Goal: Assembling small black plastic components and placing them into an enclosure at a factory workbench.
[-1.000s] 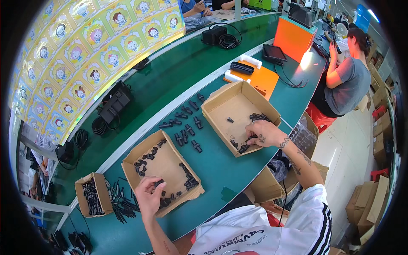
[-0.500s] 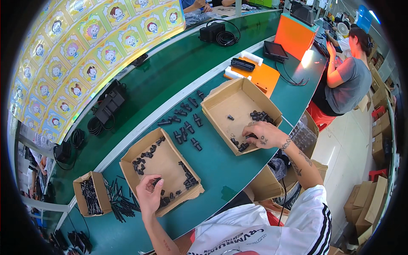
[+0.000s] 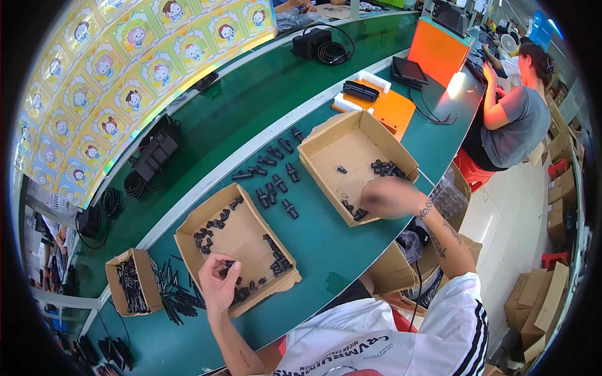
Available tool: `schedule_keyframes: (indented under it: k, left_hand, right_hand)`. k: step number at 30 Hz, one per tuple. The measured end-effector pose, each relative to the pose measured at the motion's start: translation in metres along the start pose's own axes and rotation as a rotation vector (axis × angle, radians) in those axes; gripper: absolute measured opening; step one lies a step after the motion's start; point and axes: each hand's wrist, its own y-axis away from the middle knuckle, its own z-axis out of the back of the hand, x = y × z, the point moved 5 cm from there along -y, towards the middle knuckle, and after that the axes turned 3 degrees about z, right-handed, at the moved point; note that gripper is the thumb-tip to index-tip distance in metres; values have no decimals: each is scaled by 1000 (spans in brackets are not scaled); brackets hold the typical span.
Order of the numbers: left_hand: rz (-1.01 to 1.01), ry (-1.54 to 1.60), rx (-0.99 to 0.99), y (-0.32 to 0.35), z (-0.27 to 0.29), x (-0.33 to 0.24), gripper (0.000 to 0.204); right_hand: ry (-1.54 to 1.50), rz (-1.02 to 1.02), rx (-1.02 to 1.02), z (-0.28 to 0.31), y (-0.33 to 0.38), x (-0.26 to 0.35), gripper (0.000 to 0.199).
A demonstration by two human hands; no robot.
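My left hand is closed in a pinch over the front left part of a shallow cardboard box. A small black plastic fitting shows between its thumb and fingers. More small black fittings lie along that box's sides. My right hand is over the near side of a second cardboard box; motion smears its fingers, so their grip is unclear. Beside it in this box lies a cluster of black fittings. Between the boxes, several assembled black connectors lie on the green table.
A small carton of thin black rods stands at the left, with loose rods beside it. Beyond the white rail are black adapters with cables. An orange board lies past the right box. Another person sits at the right.
My right hand stays over the right box but is now blurred by motion, its fingers no longer distinct. My left hand keeps its pinch, the fitting turned slightly. The whole view has shifted a little.
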Motion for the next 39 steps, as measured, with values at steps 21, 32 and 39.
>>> schedule_keyframes:
  k: [21,32,39]
  left_hand:
    - [128,83,-140,-9,-10,-14,8]
    - [165,131,-63,-5,-5,1,11]
    - [116,132,-31,-8,-7,0,15]
  right_hand:
    - [-20,23,40,4,7,-6,20]
    - [-199,-6,65,23,10,7,25]
    - [-959,-178,-435,30,11,10,19]
